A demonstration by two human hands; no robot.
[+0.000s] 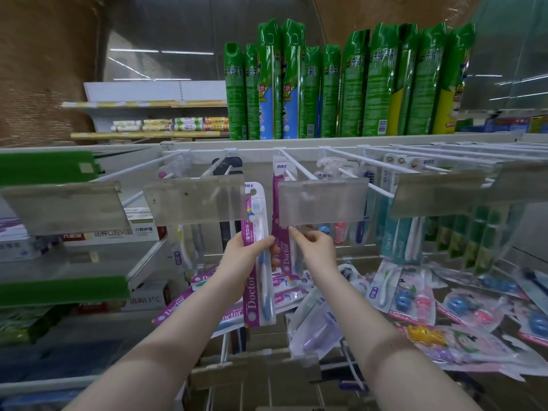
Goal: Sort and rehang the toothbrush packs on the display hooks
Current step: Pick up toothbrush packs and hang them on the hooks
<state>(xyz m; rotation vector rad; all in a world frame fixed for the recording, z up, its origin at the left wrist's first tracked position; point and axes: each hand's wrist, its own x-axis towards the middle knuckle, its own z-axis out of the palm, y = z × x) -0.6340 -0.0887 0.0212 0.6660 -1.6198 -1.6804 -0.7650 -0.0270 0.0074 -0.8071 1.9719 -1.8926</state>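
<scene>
Several tall green spray cans point(341, 84) line the top shelf point(267, 143) above a row of white hooks point(299, 166). Below, loose toothbrush packs point(430, 307) lie scattered over the lower shelf point(444, 289), pink, blue and clear-fronted. Purple hanging packs point(284, 256) marked "Doctor" dangle from the middle hook behind a clear label plate point(321, 201). The left hand point(240, 262) grips one matching purple pack point(252, 304) upright just left of them, fingers and thumb curled round its middle; a white-and-blue brush shows through its blister. The right hand point(315, 250) pinches the edge of the hanging packs with thumb and forefinger.
</scene>
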